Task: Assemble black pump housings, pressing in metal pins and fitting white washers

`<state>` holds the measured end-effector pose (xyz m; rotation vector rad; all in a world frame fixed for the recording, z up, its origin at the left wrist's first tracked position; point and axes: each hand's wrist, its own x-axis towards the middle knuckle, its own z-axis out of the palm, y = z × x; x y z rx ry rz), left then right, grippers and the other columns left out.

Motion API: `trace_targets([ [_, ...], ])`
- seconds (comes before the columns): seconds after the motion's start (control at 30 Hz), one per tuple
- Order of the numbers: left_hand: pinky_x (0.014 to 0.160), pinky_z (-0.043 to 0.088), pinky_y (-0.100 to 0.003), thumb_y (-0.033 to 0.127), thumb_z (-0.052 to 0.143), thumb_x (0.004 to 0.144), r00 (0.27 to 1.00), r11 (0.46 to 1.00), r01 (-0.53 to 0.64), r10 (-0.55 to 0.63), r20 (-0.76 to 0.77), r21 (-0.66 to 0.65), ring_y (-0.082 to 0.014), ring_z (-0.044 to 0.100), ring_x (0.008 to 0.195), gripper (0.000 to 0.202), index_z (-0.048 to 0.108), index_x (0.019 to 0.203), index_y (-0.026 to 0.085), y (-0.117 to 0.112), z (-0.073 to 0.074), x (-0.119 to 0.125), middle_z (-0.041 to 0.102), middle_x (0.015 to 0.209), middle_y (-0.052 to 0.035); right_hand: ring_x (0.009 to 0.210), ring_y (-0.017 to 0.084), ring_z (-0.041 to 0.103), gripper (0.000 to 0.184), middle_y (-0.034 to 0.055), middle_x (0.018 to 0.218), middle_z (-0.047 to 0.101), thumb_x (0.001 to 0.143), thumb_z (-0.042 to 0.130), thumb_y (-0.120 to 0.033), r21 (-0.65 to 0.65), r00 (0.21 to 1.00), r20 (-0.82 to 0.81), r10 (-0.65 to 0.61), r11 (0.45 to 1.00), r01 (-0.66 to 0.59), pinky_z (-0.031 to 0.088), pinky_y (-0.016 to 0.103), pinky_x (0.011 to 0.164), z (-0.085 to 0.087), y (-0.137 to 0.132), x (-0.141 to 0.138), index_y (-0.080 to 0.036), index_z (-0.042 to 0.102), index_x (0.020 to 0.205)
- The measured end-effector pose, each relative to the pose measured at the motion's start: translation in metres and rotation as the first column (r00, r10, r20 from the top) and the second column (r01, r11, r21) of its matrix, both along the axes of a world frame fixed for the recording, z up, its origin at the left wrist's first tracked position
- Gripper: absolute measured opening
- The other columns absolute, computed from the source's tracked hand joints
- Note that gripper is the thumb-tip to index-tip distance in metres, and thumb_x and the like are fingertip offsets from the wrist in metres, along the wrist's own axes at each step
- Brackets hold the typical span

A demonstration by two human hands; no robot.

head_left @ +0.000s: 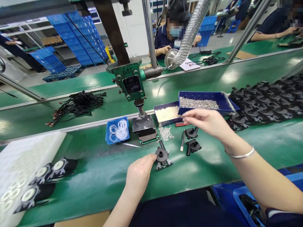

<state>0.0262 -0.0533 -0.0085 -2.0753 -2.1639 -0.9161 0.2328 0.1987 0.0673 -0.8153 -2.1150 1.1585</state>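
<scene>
My left hand (140, 171) grips the left edge of a black plastic pump housing (162, 155), which lies on the green bench. My right hand (208, 122) hovers in front of the blue bin of screws (200, 103), its thumb and fingertips pinched together. Anything between those fingertips is too small to make out. Below it lie two more round black covers (194, 145), with tweezers (182, 141) beside them. A small heap of tiny rings (165, 133) is spread behind the housing.
A press (143, 124) stands at centre, beside a blue tray of clear rings (117, 130) and a bin of cream-coloured parts (167, 114). Black cables (79, 104) lie behind. Black housings fill the right (267, 101); motor-like parts (62, 166) sit left. A co-worker sits opposite.
</scene>
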Motion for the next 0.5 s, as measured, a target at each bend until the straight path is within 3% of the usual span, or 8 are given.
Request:
trace_targets([
  [0.07,0.088,0.056,-0.027,0.018,0.057,0.095,0.989,0.999,-0.051,0.051,0.136,-0.005,-0.0187,0.073,0.092,0.019,0.074,0.104,0.024,0.002,0.006,-0.005,0.077,0.102,-0.0019,0.081,0.019,0.072,0.025,0.0049,0.089,0.076,0.085,0.071,-0.041,-0.195,0.990,-0.024,0.138,0.971,-0.140,0.060,0.032,0.078,-0.006,-0.027,0.000,-0.021,0.076,0.098],
  [0.13,0.086,0.055,-0.028,0.022,0.061,0.094,0.957,0.992,-0.125,0.124,0.262,-0.011,-0.0182,0.072,0.090,0.016,0.076,0.096,0.025,0.008,0.012,-0.011,0.076,0.097,-0.0012,0.080,0.019,0.072,0.024,0.0045,0.087,0.076,0.085,0.070,-0.040,-0.355,0.969,-0.044,0.243,0.903,-0.242,0.060,0.032,0.076,-0.016,-0.048,-0.001,-0.021,0.077,0.097],
  [0.23,0.081,0.054,-0.027,0.024,0.063,0.093,0.922,0.984,-0.177,0.170,0.348,-0.011,-0.0176,0.069,0.087,0.015,0.077,0.093,0.026,0.022,0.018,-0.018,0.073,0.093,-0.0014,0.077,0.018,0.071,0.020,0.0030,0.083,0.075,0.088,0.067,-0.036,-0.469,0.935,-0.032,0.353,0.821,-0.326,0.059,0.031,0.075,-0.032,-0.069,-0.004,-0.021,0.076,0.096],
  [0.37,0.084,0.053,-0.028,0.019,0.058,0.094,0.932,0.998,-0.063,0.069,0.357,-0.029,-0.0177,0.069,0.090,0.019,0.076,0.099,0.025,0.044,0.014,-0.015,0.074,0.097,-0.0021,0.074,0.013,0.068,0.017,0.0011,0.086,0.072,0.093,0.061,-0.029,-0.280,0.899,0.089,0.430,0.876,-0.392,0.054,0.026,0.071,-0.043,-0.084,-0.008,-0.024,0.077,0.098],
  [0.5,0.086,0.052,-0.030,0.017,0.061,0.093,0.948,0.996,-0.029,0.054,0.313,-0.083,-0.0186,0.070,0.094,0.017,0.073,0.103,0.024,0.056,0.006,-0.008,0.076,0.101,-0.0013,0.082,0.012,0.067,0.016,-0.0002,0.092,0.072,0.094,0.061,-0.026,-0.119,0.893,0.150,0.424,0.904,-0.410,0.052,0.024,0.076,-0.046,-0.091,-0.010,-0.025,0.076,0.098],
])
